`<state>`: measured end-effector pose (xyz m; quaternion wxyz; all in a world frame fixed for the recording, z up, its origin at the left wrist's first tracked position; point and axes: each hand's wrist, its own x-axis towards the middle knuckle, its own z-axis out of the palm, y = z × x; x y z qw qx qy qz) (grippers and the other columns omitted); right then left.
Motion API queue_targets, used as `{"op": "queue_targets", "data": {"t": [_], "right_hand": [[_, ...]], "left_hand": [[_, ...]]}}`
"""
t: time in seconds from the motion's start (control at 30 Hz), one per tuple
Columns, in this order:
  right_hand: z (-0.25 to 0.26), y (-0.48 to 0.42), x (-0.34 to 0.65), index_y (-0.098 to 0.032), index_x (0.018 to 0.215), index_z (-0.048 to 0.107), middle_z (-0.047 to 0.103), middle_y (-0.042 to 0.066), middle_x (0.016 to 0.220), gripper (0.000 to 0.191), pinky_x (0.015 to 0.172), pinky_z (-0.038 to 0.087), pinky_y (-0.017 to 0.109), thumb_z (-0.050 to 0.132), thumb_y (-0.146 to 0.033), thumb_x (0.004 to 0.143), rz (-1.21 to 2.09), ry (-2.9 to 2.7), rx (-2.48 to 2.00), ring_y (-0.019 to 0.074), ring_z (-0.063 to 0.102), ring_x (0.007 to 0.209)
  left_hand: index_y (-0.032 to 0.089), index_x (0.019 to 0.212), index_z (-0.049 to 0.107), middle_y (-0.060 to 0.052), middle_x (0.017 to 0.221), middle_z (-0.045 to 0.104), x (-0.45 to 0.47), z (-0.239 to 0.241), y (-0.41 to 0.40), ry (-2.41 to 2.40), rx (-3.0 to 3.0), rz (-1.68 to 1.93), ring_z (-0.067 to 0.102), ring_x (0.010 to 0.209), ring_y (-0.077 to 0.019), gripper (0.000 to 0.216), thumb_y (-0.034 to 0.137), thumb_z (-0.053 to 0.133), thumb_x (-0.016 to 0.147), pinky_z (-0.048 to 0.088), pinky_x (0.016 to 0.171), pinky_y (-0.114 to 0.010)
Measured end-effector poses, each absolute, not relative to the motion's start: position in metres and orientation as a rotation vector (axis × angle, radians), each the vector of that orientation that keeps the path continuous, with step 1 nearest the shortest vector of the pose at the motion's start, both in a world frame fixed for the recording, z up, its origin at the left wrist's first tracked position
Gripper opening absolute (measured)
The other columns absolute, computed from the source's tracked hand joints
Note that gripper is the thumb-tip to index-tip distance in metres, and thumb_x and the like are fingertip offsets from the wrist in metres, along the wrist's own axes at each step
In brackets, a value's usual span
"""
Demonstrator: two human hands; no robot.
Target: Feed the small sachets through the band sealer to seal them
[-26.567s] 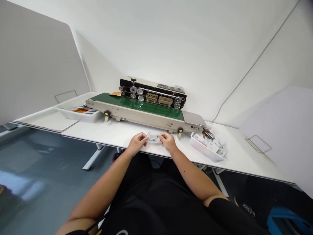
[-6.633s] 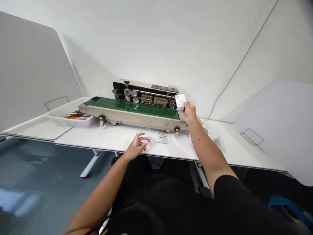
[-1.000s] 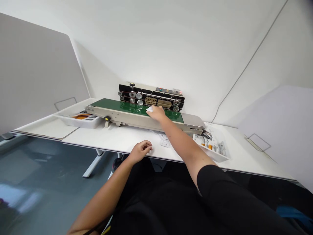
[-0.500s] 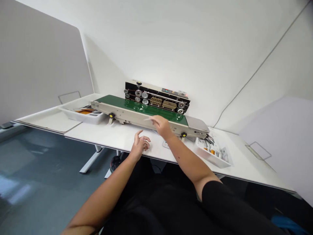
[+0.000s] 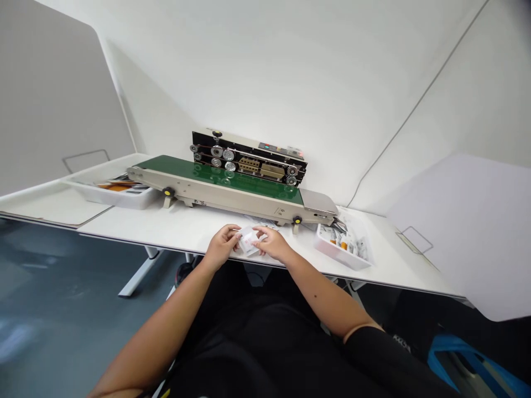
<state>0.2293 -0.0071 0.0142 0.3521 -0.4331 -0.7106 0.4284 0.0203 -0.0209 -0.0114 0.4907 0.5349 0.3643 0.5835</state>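
Between my two hands is a small white packet [image 5: 248,241] with faint reddish print, held above the front of the white table. My left hand [image 5: 222,246] is closed on its left side, thumb and fingers pinching the edge. On the other side my right hand [image 5: 271,243] grips the packet's right edge. Just beyond the hands stands a band sealing machine with a green conveyor belt [image 5: 244,183] and a row of metal rollers [image 5: 229,155]. More flat packets [image 5: 269,225] lie partly hidden under the conveyor's front edge, behind my right hand.
A white bin [image 5: 346,255] of white and orange packets stands at the conveyor's right end. Another white bin [image 5: 136,200] with orange and grey packets sits at its left end. Grey panels [image 5: 53,99] flank the table. A blue bag [image 5: 468,354] is at lower right.
My right hand has come down from the conveyor's edge with the packet. My left hand, open before, has closed on the packet's other side. The view has shifted slightly.
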Motion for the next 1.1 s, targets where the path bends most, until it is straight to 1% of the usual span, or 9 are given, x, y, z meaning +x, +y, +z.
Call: {"op": "queue_targets", "data": {"t": [0.07,0.13,0.23,0.33,0.43,0.6,0.77,1.0,1.1], "right_hand": [[0.024,-0.004,0.235,-0.022,0.119,0.073,0.067,0.001,0.085,0.039,0.043,0.048,0.023,0.076,-0.036,0.082,1.213,-1.925,-1.114,0.0092,0.056,0.047],[0.042,0.004,0.247,-0.02,0.11,0.075,0.064,-0.002,0.073,0.031,0.04,0.043,0.021,0.077,-0.034,0.082,1.158,-1.967,-1.11,0.0089,0.054,0.044],[0.079,0.033,0.279,-0.019,0.114,0.071,0.064,-0.003,0.067,0.036,0.037,0.037,0.019,0.076,-0.034,0.082,0.957,-1.734,-1.153,0.0084,0.05,0.043],[0.118,0.077,0.321,-0.017,0.119,0.065,0.06,-0.004,0.065,0.037,0.037,0.032,0.016,0.07,-0.035,0.087,0.684,-1.304,-1.13,0.008,0.046,0.046],[0.144,0.118,0.354,-0.017,0.116,0.062,0.057,-0.005,0.064,0.029,0.041,0.035,0.014,0.064,-0.028,0.09,0.511,-1.015,-1.124,0.0073,0.047,0.049],[0.152,0.151,0.363,-0.016,0.088,0.057,0.051,-0.006,0.055,0.01,0.037,0.026,0.015,0.058,-0.008,0.084,0.754,-0.916,-1.34,0.0061,0.041,0.041],[0.145,0.161,0.335,-0.018,0.074,0.049,0.051,-0.004,0.052,0.02,0.036,0.023,0.015,0.059,-0.004,0.083,0.925,-1.01,-1.356,0.0061,0.042,0.04],[0.147,0.174,0.308,-0.017,0.079,0.056,0.056,-0.002,0.058,0.014,0.044,0.031,0.018,0.069,-0.011,0.083,0.932,-1.07,-1.39,0.008,0.046,0.047],[0.144,0.16,0.3,-0.016,0.095,0.065,0.061,0.001,0.071,0.011,0.056,0.043,0.023,0.066,-0.023,0.088,0.681,-1.124,-1.371,0.012,0.054,0.06]], "left_hand": [[0.02,0.112,0.057,0.003,0.077,0.066,0.019,-0.011,-0.023,0.87,1.323,1.409,0.06,0.055,-0.0109,0.044,0.046,0.075,0.083,0.05,0.053,-0.023],[0.02,0.12,0.052,0.0,0.09,0.069,0.018,-0.011,-0.025,0.855,1.349,1.393,0.063,0.059,-0.0118,0.05,0.048,0.075,0.084,0.053,0.054,-0.025],[0.02,0.125,0.049,-0.005,0.104,0.07,0.016,-0.013,-0.025,0.841,1.397,1.36,0.065,0.064,-0.0122,0.053,0.05,0.071,0.088,0.055,0.057,-0.026],[0.02,0.124,0.05,-0.007,0.107,0.07,0.016,-0.015,-0.025,0.848,1.444,1.346,0.064,0.066,-0.0121,0.049,0.05,0.069,0.09,0.055,0.058,-0.026],[0.019,0.121,0.052,-0.008,0.109,0.069,0.016,-0.015,-0.026,0.847,1.473,1.337,0.064,0.067,-0.0121,0.046,0.05,0.068,0.091,0.055,0.059,-0.027],[0.019,0.118,0.056,-0.009,0.11,0.069,0.015,-0.016,-0.026,0.862,1.518,1.318,0.062,0.07,-0.0131,0.042,0.049,0.067,0.092,0.055,0.061,-0.028],[0.019,0.114,0.058,-0.008,0.112,0.069,0.014,-0.017,-0.026,0.865,1.552,1.291,0.062,0.071,-0.0131,0.036,0.047,0.066,0.092,0.054,0.062,-0.027],[0.019,0.112,0.06,-0.008,0.114,0.068,0.014,-0.016,-0.026,0.886,1.568,1.258,0.062,0.073,-0.0135,0.033,0.046,0.066,0.093,0.053,0.063,-0.027],[0.02,0.113,0.061,-0.008,0.114,0.068,0.013,-0.018,-0.025,0.884,1.569,1.263,0.062,0.073,-0.0137,0.033,0.045,0.066,0.093,0.053,0.062,-0.027]]}}
